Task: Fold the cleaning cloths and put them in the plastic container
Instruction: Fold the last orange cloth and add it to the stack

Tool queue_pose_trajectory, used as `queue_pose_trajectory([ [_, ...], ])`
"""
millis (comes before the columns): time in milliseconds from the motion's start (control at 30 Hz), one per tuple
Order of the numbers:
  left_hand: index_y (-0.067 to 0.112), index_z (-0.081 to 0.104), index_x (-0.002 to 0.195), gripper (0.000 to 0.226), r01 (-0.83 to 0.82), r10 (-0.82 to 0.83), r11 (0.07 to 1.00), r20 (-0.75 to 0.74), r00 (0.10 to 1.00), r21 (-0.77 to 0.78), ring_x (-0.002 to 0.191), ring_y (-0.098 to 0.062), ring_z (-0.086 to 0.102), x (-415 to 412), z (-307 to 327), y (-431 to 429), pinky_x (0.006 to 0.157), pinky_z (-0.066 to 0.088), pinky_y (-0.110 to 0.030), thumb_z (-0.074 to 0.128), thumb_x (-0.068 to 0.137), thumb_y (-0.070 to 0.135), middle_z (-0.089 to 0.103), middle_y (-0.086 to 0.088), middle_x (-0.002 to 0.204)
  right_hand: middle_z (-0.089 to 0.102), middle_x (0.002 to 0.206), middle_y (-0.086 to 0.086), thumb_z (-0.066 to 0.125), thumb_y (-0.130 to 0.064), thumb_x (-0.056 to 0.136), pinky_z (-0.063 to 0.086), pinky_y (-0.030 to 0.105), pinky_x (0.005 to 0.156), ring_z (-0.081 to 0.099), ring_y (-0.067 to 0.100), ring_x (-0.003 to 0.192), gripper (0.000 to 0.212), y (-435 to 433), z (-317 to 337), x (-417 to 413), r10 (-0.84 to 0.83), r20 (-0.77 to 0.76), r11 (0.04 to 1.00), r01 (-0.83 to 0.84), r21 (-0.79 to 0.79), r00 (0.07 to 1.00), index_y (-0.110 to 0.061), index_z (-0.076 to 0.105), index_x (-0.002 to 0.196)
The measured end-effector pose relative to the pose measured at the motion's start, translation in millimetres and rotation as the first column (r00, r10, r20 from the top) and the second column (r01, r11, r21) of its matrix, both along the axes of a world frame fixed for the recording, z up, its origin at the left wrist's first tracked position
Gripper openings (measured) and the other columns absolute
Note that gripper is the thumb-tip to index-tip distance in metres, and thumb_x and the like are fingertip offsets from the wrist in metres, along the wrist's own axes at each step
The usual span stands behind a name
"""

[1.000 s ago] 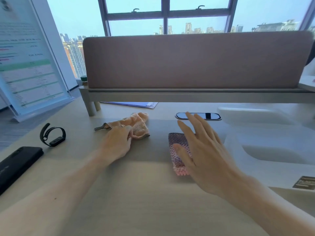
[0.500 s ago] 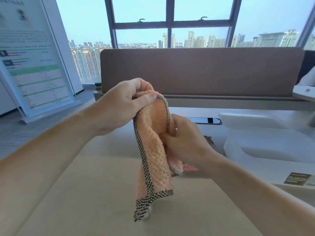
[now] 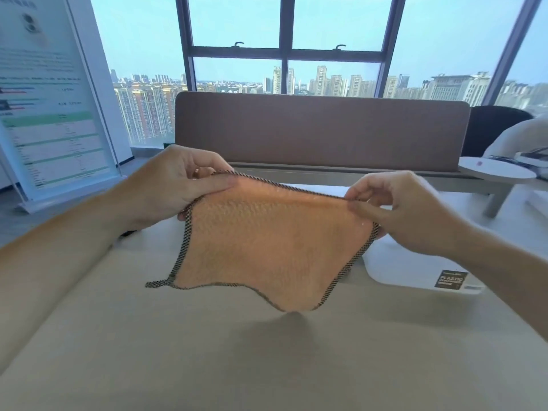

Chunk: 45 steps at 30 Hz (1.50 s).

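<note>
A pale wooden table (image 3: 207, 366) fills the near half of the view. Beyond it a tall window (image 3: 284, 48) looks out on city towers. A brown divider panel (image 3: 320, 129) stands along the table's far edge. A printed sign board (image 3: 50, 114) leans at the far left.

The orange cleaning cloth (image 3: 267, 241), edged in black-and-white check, hangs spread open and unfolded above the middle of the table. Its lower edge is clear of the surface and casts a shadow below.

The white plastic container (image 3: 400, 268) sits on the table to the right, partly hidden behind the cloth and the right forearm.

The left hand (image 3: 175, 188) pinches the cloth's upper left corner between thumb and curled fingers. The right hand (image 3: 406, 212) pinches the upper right corner the same way, and the top edge is stretched between them.

A dark label (image 3: 450, 279) on the container's near side reads "PLASTIC".
</note>
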State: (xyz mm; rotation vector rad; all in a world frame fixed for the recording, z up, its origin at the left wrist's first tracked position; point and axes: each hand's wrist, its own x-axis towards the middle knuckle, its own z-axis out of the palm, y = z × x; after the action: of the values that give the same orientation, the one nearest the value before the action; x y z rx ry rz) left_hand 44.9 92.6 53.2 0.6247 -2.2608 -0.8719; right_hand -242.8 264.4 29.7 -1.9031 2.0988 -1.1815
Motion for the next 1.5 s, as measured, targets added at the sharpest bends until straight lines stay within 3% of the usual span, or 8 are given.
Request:
queue_pose_trajectory([
  [500, 0.018, 0.077, 0.092, 0.012, -0.225, 0.276, 0.950, -0.247, 0.929, 0.216, 0.058, -0.012, 0.073, 5.2, 26.9, 8.8, 0.055, 0.060, -0.020, 0.067, 0.097, 0.022, 0.077, -0.009, 0.086, 0.079, 0.081, 0.009, 0.070, -0.015, 0.093, 0.057, 0.023, 0.048, 0.067, 0.012, 0.065, 0.010, 33.8, 45.1, 28.3, 0.101, 0.192, 0.992, -0.115, 0.060, 0.976, -0.010, 0.078, 0.094],
  [800, 0.023, 0.070, 0.086, 0.025, 0.051, -0.035, 0.884, 0.043, 0.998, -0.465, 0.082, -0.009, 0.069, -97.3, 26.2, 64.6, 0.080, 0.056, -0.035, 0.048, 0.098, 0.030, 0.074, 0.009, 0.086, 0.080, 0.086, 0.006, 0.074, -0.014, 0.092, 0.056, 0.024, 0.054, 0.075, 0.018, 0.084, 0.007, 70.4, -29.6, 132.9, 0.311, 0.674, 0.836, -0.530, 0.142, 0.671, -0.019, 0.075, 0.087],
  [933, 0.032, 0.060, 0.094, 0.021, 0.343, -0.140, 0.828, 0.428, 0.893, -0.443, 0.081, -0.012, 0.065, -135.2, -79.5, 93.8, 0.079, 0.054, -0.037, 0.042, 0.096, 0.043, 0.068, 0.008, 0.094, 0.067, 0.086, 0.008, 0.071, 0.005, 0.089, 0.043, 0.005, 0.056, 0.057, 0.008, 0.071, 0.009, 63.8, -117.9, 99.4, 0.098, 0.357, 0.773, -0.297, 0.561, 0.929, -0.003, 0.067, 0.088],
  [1000, 0.038, 0.059, 0.113, 0.015, 0.475, -0.312, 0.847, 0.501, 0.807, -0.238, 0.091, -0.010, 0.066, -131.6, -108.6, 106.1, 0.087, 0.055, -0.039, 0.051, 0.100, 0.038, 0.066, 0.009, 0.111, 0.070, 0.100, 0.001, 0.062, 0.003, 0.094, 0.050, 0.008, 0.077, 0.066, 0.003, 0.088, 0.008, 62.8, -120.2, 86.8, -0.019, 0.009, 0.522, 0.002, 0.853, 1.000, -0.004, 0.062, 0.090],
  [1100, 0.036, 0.050, 0.135, 0.035, 0.329, -0.268, 0.940, 0.401, 0.876, -0.090, 0.107, -0.005, 0.061, -109.0, -122.5, 104.1, 0.100, 0.050, -0.033, 0.055, 0.101, 0.033, 0.059, 0.014, 0.125, 0.080, 0.093, 0.000, 0.060, -0.021, 0.097, 0.062, 0.036, 0.084, 0.075, 0.013, 0.089, 0.019, 93.6, -77.6, 76.4, 0.078, 0.228, 0.722, -0.213, 0.659, 0.971, -0.016, 0.074, 0.085],
  [1200, 0.033, 0.038, 0.147, 0.052, -0.050, 0.178, 0.968, 0.535, 0.826, -0.246, 0.137, -0.016, 0.044, -71.9, -148.2, 91.8, 0.115, 0.037, -0.041, 0.042, 0.099, 0.052, 0.048, 0.006, 0.149, 0.072, 0.115, -0.024, 0.050, -0.043, 0.101, 0.052, 0.025, 0.096, 0.064, -0.006, 0.106, 0.023, 79.5, -68.0, 47.0, 0.059, 0.077, 0.911, -0.085, 0.403, 0.995, -0.040, 0.069, 0.114],
  [1300, 0.033, 0.002, 0.162, 0.086, -0.057, 0.252, 0.957, 0.718, 0.649, -0.284, 0.158, -0.019, -0.003, -39.3, -180.2, 94.3, 0.128, 0.000, -0.040, 0.011, 0.090, 0.079, 0.002, 0.002, 0.172, 0.034, 0.159, -0.025, 0.033, -0.054, 0.104, 0.026, 0.023, 0.119, 0.028, -0.005, 0.146, 0.052, 31.7, -104.4, 48.5, 0.193, -0.254, 0.916, -0.081, 0.393, 0.948, -0.040, 0.032, 0.154],
  [1500, 0.043, -0.017, 0.158, 0.083, 0.094, 0.163, 0.946, 0.710, 0.685, -0.309, 0.150, -0.004, -0.030, -7.2, -185.8, 75.2, 0.122, -0.019, -0.029, 0.013, 0.092, 0.082, -0.025, 0.014, 0.167, -0.018, 0.168, -0.014, 0.015, -0.078, 0.094, -0.011, 0.027, 0.121, -0.019, 0.006, 0.154, 0.086, 25.3, -157.3, 49.1, 0.184, -0.396, 0.803, 0.095, 0.589, 0.900, -0.032, -0.014, 0.160],
])
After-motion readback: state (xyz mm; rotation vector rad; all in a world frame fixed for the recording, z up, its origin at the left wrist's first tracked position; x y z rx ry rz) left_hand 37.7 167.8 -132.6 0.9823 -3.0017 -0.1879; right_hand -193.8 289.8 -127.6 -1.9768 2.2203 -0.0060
